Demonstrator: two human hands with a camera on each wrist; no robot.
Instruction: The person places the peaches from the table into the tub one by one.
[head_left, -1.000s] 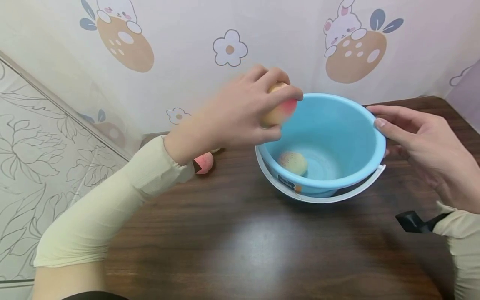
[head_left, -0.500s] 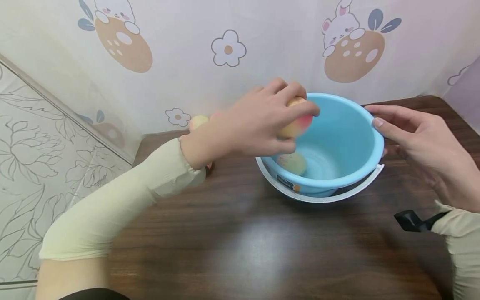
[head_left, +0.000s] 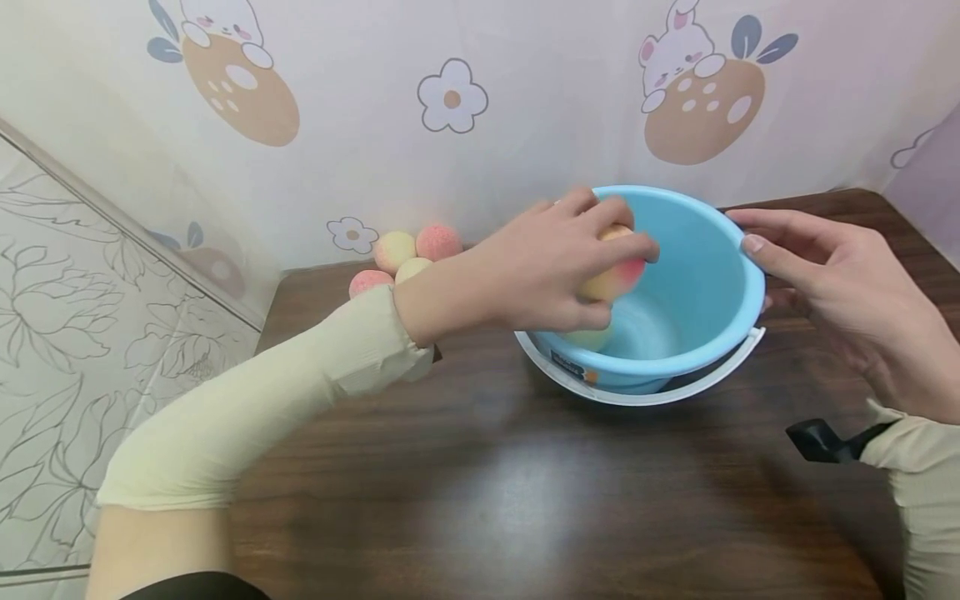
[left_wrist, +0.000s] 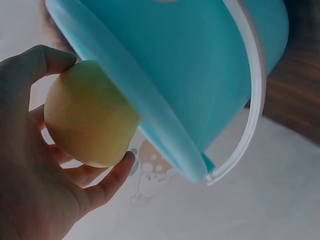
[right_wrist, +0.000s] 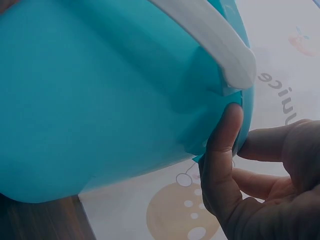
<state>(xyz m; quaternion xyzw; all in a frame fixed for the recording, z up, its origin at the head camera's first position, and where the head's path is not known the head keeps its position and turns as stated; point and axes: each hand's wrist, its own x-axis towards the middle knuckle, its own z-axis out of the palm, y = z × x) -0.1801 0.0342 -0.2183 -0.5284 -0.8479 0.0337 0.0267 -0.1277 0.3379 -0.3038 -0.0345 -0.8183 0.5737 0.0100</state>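
Observation:
My left hand [head_left: 551, 271] grips a yellow and pink peach [head_left: 617, 275], thumb on one side and fingers curled round the other, over the open mouth of a light blue bucket [head_left: 697, 250]. In the left wrist view the peach [left_wrist: 90, 117] overlaps the bucket's rim. Inside the bucket, a pale peach [head_left: 590, 338] lies on the bottom, partly hidden by my left hand. At the right side of the bucket, my right hand [head_left: 855, 292] pinches the rim. The right wrist view shows that hand [right_wrist: 265, 180] with its fingertips at the rim, below the white handle [right_wrist: 210, 40].
Several peaches [head_left: 395, 251] sit at the back left of the dark wooden table [head_left: 390, 483], against a patterned curtain [head_left: 525, 108]; my left forearm partly covers them. The bucket's white handle hangs down at its front. A black strap [head_left: 832, 442] is at my right wrist.
My left hand, holding the peach, has moved right and slightly down, farther over the bucket. More of the peaches at the back left now show. My right hand stays at the rim.

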